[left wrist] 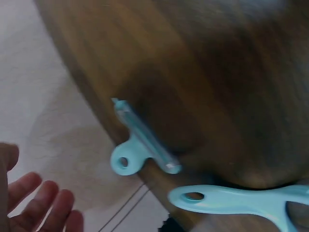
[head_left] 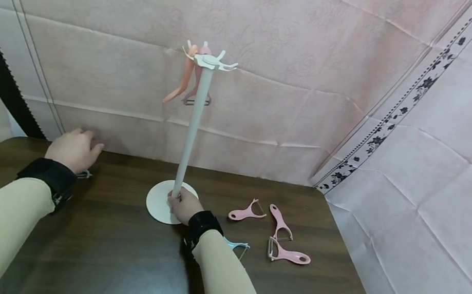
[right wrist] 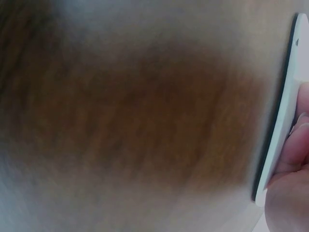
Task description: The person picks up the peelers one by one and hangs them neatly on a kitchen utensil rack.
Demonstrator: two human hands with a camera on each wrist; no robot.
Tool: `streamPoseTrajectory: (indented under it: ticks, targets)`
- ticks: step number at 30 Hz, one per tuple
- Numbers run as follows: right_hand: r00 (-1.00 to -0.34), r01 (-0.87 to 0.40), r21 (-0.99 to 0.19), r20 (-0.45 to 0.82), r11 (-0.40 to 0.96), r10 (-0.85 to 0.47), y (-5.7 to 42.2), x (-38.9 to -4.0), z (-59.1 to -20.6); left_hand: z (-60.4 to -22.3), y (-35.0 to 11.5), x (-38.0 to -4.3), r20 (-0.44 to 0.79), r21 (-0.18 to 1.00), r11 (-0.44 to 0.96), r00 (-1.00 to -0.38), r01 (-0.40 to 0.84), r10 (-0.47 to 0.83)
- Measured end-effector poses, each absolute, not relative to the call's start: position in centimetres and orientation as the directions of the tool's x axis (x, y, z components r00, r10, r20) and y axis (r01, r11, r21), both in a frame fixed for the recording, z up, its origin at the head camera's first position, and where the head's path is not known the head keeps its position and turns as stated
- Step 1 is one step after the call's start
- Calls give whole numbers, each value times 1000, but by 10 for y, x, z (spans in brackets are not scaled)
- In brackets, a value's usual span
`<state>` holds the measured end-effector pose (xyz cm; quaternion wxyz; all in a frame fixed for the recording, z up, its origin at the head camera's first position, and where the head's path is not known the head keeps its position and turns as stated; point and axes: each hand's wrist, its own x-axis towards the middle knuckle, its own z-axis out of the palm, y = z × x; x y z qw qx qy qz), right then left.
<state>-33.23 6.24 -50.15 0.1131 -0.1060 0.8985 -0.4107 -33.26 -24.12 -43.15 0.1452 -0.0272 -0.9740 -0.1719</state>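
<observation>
A white utensil stand [head_left: 194, 129] rises from the table on a round base [head_left: 156, 202]. My right hand [head_left: 184, 206] grips the foot of its pole; in the right wrist view, curled fingers [right wrist: 292, 150] lie over the base's edge. From the stand's hooks hang a peach-coloured peeler [head_left: 187, 71] and a pink peeler [head_left: 195, 80]. At the back left, my left hand [head_left: 75, 149] is held above the table edge, fingers relaxed, holding nothing. Close to it in the left wrist view are one light-blue peeler [left wrist: 133, 157] and another light-blue peeler [left wrist: 217, 199].
Three pink peelers lie right of the stand: one near it [head_left: 243, 215], a second behind [head_left: 279, 219], a third in front [head_left: 292, 256]. A blue peeler [head_left: 238, 244] is partly hidden by my right forearm. Cloth curtains [head_left: 245, 117] border the wooden table [head_left: 113, 262].
</observation>
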Motion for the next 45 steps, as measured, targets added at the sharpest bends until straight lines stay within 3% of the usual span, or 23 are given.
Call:
streamPoseTrajectory:
  ticks: [15,28,34,45]
  targets:
    - [-958,-68,-740,-139,669,-251,61,-332,-503,-459,-246,-318,73,214,976,-996,-36,-53]
    - [-962,-82,-736,-119,672,-247,60,-335,-509,-463,-249,-317,-72,224,974,-997,-21,-5]
    - [-960,-87,-743,-115,663,-255,62,-333,-508,-467,-250,-322,-80,250,968,-996,23,44]
    - [-963,-55,-756,-133,652,-235,60,-336,-510,-473,-237,-325,76,184,980,-995,82,69]
